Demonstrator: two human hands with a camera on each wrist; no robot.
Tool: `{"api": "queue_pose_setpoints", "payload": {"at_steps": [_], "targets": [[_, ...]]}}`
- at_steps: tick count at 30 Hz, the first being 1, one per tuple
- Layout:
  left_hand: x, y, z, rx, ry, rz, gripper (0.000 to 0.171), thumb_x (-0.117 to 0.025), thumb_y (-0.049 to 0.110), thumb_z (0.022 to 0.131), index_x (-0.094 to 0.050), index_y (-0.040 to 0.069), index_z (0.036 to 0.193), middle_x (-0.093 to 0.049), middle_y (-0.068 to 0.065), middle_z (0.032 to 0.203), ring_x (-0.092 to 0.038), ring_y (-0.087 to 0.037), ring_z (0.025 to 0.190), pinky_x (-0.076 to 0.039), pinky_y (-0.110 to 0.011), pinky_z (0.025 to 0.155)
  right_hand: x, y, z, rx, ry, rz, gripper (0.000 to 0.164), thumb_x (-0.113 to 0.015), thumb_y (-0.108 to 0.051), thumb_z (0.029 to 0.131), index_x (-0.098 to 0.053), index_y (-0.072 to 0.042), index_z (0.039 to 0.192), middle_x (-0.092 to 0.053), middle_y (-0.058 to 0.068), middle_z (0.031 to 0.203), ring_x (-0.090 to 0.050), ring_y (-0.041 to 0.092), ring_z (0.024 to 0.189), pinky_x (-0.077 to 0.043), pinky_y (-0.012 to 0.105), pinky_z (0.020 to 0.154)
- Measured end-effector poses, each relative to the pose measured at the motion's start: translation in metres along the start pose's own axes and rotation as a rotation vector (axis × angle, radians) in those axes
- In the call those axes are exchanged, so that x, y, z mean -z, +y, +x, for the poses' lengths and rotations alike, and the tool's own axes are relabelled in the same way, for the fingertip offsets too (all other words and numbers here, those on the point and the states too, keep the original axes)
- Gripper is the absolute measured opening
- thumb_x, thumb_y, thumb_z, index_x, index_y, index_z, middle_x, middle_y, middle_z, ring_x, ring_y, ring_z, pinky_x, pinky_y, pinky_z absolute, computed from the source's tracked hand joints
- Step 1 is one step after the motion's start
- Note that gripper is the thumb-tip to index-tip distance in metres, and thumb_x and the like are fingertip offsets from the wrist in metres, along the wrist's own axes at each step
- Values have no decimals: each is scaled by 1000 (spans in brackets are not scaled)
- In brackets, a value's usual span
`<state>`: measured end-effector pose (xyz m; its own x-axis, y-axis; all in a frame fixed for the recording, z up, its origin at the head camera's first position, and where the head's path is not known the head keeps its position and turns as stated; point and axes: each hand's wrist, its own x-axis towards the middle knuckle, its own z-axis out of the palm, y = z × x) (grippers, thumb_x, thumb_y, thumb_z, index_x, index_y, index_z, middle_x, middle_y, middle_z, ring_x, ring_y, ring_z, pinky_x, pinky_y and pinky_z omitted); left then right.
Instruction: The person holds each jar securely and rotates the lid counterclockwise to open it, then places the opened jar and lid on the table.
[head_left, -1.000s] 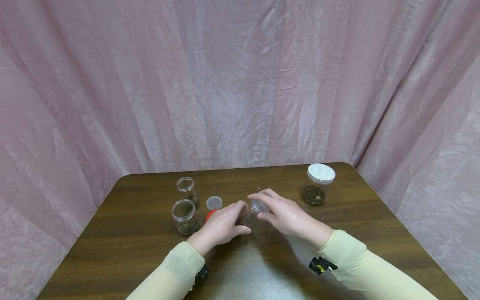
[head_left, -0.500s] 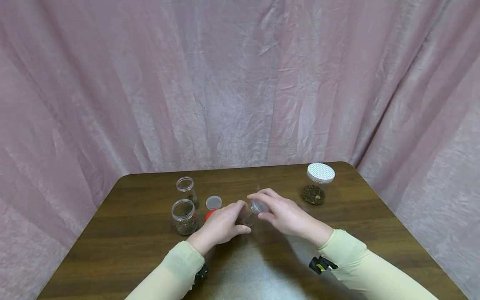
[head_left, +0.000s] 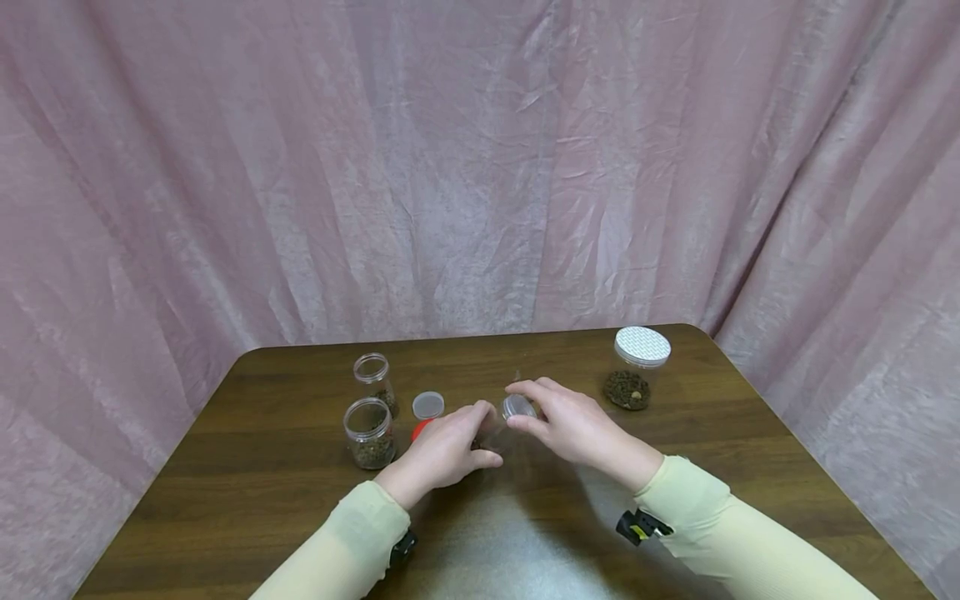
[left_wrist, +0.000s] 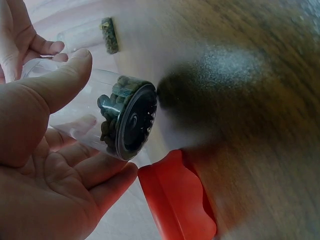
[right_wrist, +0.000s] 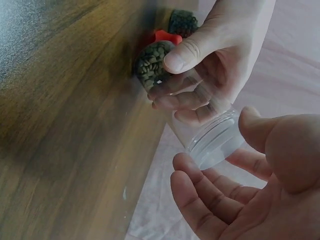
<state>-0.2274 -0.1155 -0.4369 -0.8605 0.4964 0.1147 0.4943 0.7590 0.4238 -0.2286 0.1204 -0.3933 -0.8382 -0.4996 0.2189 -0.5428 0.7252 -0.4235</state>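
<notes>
My left hand grips a clear plastic jar round its side, thumb on one side and fingers on the other. Dark brownish-green pellets lie at the bottom of this jar. Over its mouth sits a translucent screw lid. My right hand holds the lid by its edge, thumb on one side and fingertips on the opposite side. In the head view, the left hand hides much of the jar. A red piece with a wavy edge lies just beyond the left hand, mostly covered by it in the head view.
Two lidless clear jars with pellets stand to the left, one behind the other. Near them lies a loose translucent lid. At the back right is a larger pellet jar with a white patterned lid. A pink curtain hangs behind the table.
My right hand has shifted and turned slightly on the lid, its fingers moving a little right and its thumb now lying across the lid's near edge. The left hand stays in place.
</notes>
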Motion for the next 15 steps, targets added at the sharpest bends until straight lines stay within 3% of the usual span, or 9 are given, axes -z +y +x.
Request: {"api": "queue_pose_setpoints", "payload": {"at_steps": [8,15], "targets": [[1,0,0,7,-2,4,49,-93,33,93,-62,15,127,-66,2,106,-64,-17,93,-54,-41,79,1,-2,-2,53,10,1,43,-78,-26,106,-69,-14,146,-71,5,122,-68,19,91,-57,45,78],[0,0,0,6,4,-1,48,-93,32,93,-62,15,126,-65,3,104,-64,-17,91,-54,-40,78,0,-1,-3,71,8,-1,44,-77,-23,106,-67,-14,148,-70,6,133,-73,24,105,-60,51,85]]}}
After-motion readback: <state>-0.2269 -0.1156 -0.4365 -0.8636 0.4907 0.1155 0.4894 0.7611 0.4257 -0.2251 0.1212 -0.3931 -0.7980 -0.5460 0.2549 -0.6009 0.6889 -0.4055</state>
